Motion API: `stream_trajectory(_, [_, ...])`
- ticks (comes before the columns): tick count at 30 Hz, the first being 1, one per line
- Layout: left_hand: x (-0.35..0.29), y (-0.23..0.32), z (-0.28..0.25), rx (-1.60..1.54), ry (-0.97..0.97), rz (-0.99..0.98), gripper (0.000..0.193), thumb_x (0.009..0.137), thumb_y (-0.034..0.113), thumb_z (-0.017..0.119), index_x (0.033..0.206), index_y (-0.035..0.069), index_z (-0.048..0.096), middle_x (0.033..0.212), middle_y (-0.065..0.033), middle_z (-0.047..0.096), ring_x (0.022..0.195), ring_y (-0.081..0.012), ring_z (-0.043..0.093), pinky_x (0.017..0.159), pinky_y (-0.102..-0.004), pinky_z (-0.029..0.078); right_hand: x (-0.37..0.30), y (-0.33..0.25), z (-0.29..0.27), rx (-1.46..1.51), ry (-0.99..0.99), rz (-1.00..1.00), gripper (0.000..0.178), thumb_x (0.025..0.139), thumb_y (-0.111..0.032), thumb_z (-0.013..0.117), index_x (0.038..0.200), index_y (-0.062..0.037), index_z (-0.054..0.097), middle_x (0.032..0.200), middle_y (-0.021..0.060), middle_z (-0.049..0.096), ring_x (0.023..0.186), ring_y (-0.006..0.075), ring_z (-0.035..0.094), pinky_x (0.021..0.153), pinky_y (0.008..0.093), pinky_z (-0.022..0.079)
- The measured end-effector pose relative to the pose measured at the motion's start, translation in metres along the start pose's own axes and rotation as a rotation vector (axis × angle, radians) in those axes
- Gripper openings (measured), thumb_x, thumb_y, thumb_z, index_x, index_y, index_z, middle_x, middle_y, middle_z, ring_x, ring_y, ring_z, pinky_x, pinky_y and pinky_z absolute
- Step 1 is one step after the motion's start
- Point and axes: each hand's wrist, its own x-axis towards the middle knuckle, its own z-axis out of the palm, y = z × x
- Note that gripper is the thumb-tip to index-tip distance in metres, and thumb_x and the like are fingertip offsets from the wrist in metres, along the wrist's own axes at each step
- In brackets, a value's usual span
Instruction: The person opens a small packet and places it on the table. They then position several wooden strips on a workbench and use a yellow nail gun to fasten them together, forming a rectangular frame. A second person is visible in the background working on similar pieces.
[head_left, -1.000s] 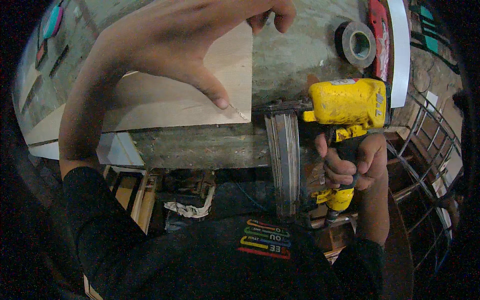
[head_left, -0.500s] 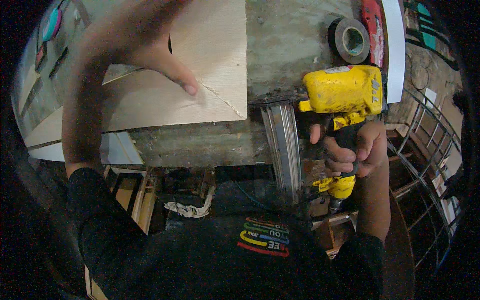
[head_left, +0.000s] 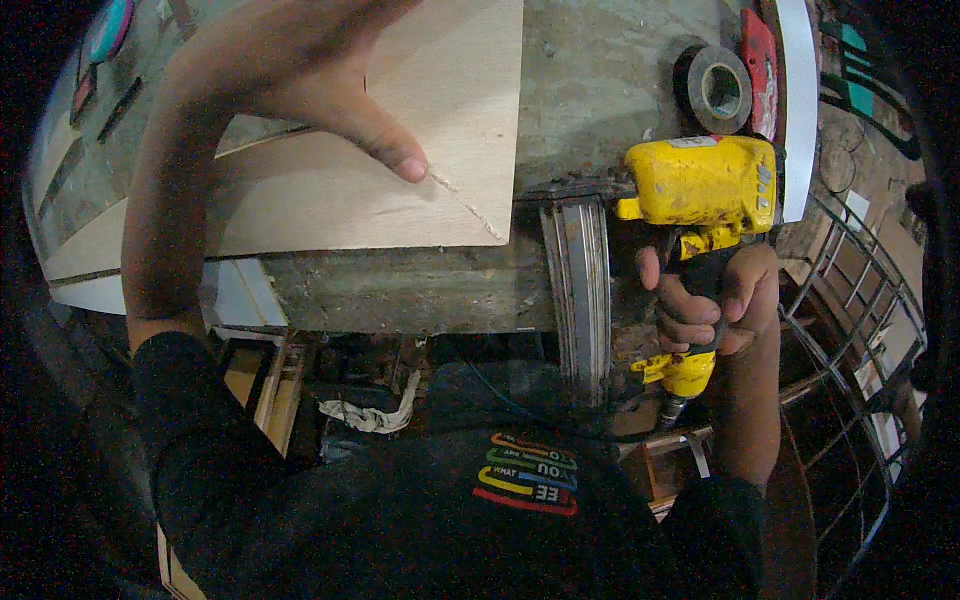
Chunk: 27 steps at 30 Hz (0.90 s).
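Note:
Two pale plywood boards (head_left: 340, 205) lie on the worktop and meet at a slanted, rough-edged seam. My left hand (head_left: 330, 95) rests over them, its thumb spread and pressed down beside that seam. The other left fingers run up past the top of the picture. A yellow nail gun (head_left: 700, 185), scuffed and dirty, is in my right hand (head_left: 705, 310), whose fingers wrap its black grip. Its long grey magazine (head_left: 580, 300) slants toward me. The nose of the gun points left, close to the boards' right edge; whether it touches cannot be told.
Beyond the gun lie a dark roll of tape (head_left: 715, 90), a red packet (head_left: 760, 75) and a white strip (head_left: 797, 120). A metal wire rack (head_left: 850, 290) stands at right. White panels (head_left: 240, 292) jut out under the boards. A crumpled white cloth (head_left: 372, 412) is below the worktop.
The whole view has shifted a little, so boards, tape and nail gun all appear farther right. My left thumb stays by the seam, and my right hand keeps its hold on the gun.

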Motion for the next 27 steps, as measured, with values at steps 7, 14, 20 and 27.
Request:
stream_trajectory(7, [-0.004,0.002,-0.002,0.009,-0.081,-0.065,0.120,0.062,0.080,0.082,0.150,0.015,0.033,0.154,-0.0174,0.032,0.152,-0.0405,0.020,0.122,-0.0685,0.009,0.001,-0.002,0.005,-0.045,0.070,0.013,0.087,0.047,-0.017,0.062,0.127,0.0162,0.048,0.058,0.0084,0.047,0.046,0.0231,0.043,0.053,0.0395,0.041])
stream_trajectory(14, [-0.007,0.000,-0.002,-0.043,-0.074,-0.046,0.120,0.064,0.079,0.081,0.151,0.013,0.031,0.156,-0.0177,0.029,0.153,-0.0406,0.019,0.123,-0.0690,0.006,0.002,-0.008,0.011,-0.127,0.082,0.031,0.088,0.047,-0.017,0.059,0.127,0.0166,0.045,0.057,0.0057,0.044,0.046,0.0216,0.042,0.053,0.0412,0.041])
stream_trajectory(20, [-0.012,0.000,0.003,-0.043,-0.023,-0.034,0.120,0.065,0.080,0.080,0.152,0.013,0.031,0.156,-0.0179,0.030,0.153,-0.0409,0.018,0.123,-0.0682,0.005,-0.003,0.000,0.007,-0.178,0.078,-0.038,0.087,0.048,-0.017,0.061,0.126,0.0170,0.047,0.057,0.0056,0.045,0.044,0.0209,0.043,0.050,0.0393,0.040])
stream_trajectory(27, [-0.011,-0.011,0.002,-0.096,-0.050,0.001,0.120,0.067,0.079,0.079,0.155,0.015,0.029,0.163,-0.0199,0.025,0.155,-0.0418,0.013,0.124,-0.0676,0.004,-0.028,0.041,0.014,-0.162,0.153,-0.274,0.083,0.046,-0.016,0.065,0.122,0.0152,0.053,0.053,0.0036,0.045,0.040,0.0195,0.043,0.048,0.0399,0.040])
